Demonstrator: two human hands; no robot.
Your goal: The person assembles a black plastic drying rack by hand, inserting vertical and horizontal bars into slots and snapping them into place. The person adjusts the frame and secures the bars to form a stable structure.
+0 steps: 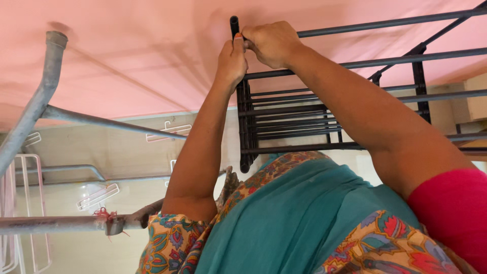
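Overhead, two bare hands meet at the corner post of a black metal rack (pixel 324 119), which sits at about one o'clock in the head camera's view against a pink surface (pixel 132 56). The left hand (pixel 232 61) is closed around the top of the upright tube, its thumb pressed along the post; the right hand (pixel 271 43) is curled shut over the spot where the rack's top rail joins that tube, fingers bunched on the joint. Doing this well seems a matter of one hand holding the post steady while the other works the rail end squarely at the joint, without twisting the frame; that is a judgement from the grip alone. The rack's shelves of parallel bars run away toward three o'clock, stacked close together. At nine o'clock a grey metal pipe frame (pixel 35 109) slants across, a lower pipe carrying a clamp with a scrap of red thread (pixel 107 217) at about seven o'clock. White wire hangers (pixel 99 197) hang near it. A teal and floral garment (pixel 289 223) fills six o'clock, and the forearms hide much of the rack's near corner, so the joint itself cannot be seen.
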